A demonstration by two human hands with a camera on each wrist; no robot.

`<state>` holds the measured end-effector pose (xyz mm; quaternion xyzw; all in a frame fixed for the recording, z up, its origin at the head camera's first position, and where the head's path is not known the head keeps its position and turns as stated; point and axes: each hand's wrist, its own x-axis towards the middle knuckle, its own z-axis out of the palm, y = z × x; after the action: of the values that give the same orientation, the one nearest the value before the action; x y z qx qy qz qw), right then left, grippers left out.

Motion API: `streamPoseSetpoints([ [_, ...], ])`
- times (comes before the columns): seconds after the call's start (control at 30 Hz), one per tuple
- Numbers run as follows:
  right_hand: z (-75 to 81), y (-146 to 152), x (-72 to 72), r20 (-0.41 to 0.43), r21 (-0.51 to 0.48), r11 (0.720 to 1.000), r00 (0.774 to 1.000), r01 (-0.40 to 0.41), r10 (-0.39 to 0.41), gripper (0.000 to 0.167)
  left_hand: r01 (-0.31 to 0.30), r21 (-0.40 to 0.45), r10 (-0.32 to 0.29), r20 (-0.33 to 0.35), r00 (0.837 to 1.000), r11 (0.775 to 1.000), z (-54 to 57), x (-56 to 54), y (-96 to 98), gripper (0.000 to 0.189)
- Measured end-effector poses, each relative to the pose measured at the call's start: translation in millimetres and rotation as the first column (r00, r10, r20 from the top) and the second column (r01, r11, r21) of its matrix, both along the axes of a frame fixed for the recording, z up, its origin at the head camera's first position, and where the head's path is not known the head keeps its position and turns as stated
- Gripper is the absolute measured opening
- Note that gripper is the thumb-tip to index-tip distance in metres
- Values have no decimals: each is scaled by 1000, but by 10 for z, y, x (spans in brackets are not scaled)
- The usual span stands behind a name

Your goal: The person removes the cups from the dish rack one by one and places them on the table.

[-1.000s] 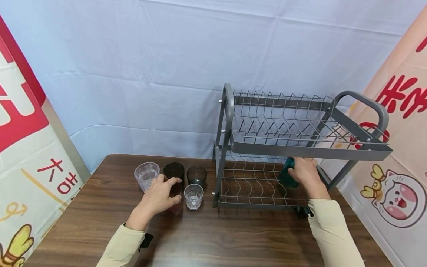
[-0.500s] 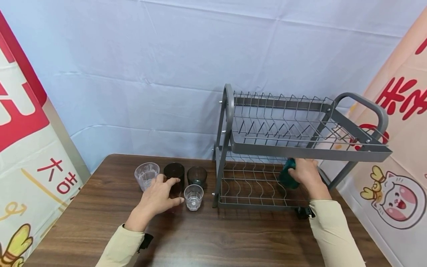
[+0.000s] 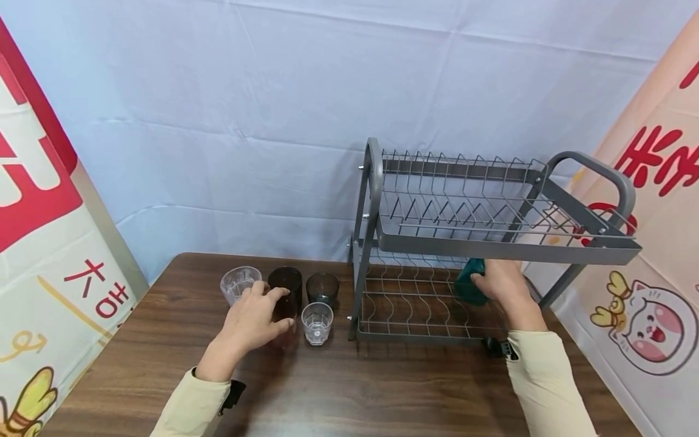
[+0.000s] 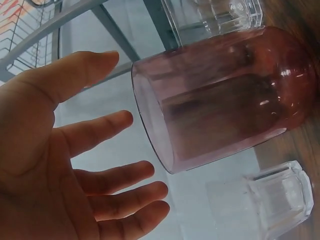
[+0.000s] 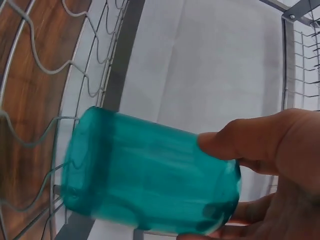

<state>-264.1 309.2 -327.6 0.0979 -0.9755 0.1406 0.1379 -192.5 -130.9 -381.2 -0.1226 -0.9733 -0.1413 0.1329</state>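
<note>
My left hand (image 3: 248, 318) is spread behind a pinkish transparent glass (image 4: 225, 100); in the left wrist view its fingertips stand apart from the rim. In the head view that hand partly covers a dark glass (image 3: 285, 279). Around it stand a wide clear glass (image 3: 240, 284), a small clear glass (image 3: 317, 323) and a smoky grey glass (image 3: 323, 287). My right hand (image 3: 505, 285) holds a teal glass (image 5: 150, 172) between thumb and fingers. The teal glass is tilted over the lower tier, its far end close to the wires; contact is unclear.
A grey two-tier dish rack (image 3: 508, 247) stands on the right of the wooden table (image 3: 349, 388). Its upper tier hangs over my right hand. Wavy wires (image 5: 37, 50) form the lower tier. A pale cloth (image 3: 273, 121) closes off the back.
My left hand has drawn back slightly toward the left, away from the small clear glass. The right hand and teal glass have shifted only a little.
</note>
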Motion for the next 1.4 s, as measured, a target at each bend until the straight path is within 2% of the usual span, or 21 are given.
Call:
streamPoseSetpoints([
  [0.13,18,-71,164,38,-10,1000,999,13,-13,47,21,0,-21,-51,998,1000,-1,100,38,50],
  [0.2,44,-122,238,69,-21,999,997,27,-25,41,23,4,-22,-56,998,1000,10,141,62,48],
  [0.37,87,-206,350,95,-47,998,995,39,-35,44,15,7,-15,-46,999,1000,2,184,112,48],
  [0.57,102,-281,437,83,-52,998,996,17,-13,44,15,2,-14,-75,997,1000,-41,228,135,47],
  [0.83,96,-355,565,34,-79,996,999,-38,41,43,39,-4,-39,-150,988,999,-48,271,173,47],
  [1.2,11,-465,699,-41,-85,993,996,-86,83,44,55,-22,-58,-155,986,998,-43,328,245,47],
  [1.4,-7,-526,780,-66,-74,989,990,-130,125,45,71,-16,-73,-185,980,997,-50,348,278,47],
])
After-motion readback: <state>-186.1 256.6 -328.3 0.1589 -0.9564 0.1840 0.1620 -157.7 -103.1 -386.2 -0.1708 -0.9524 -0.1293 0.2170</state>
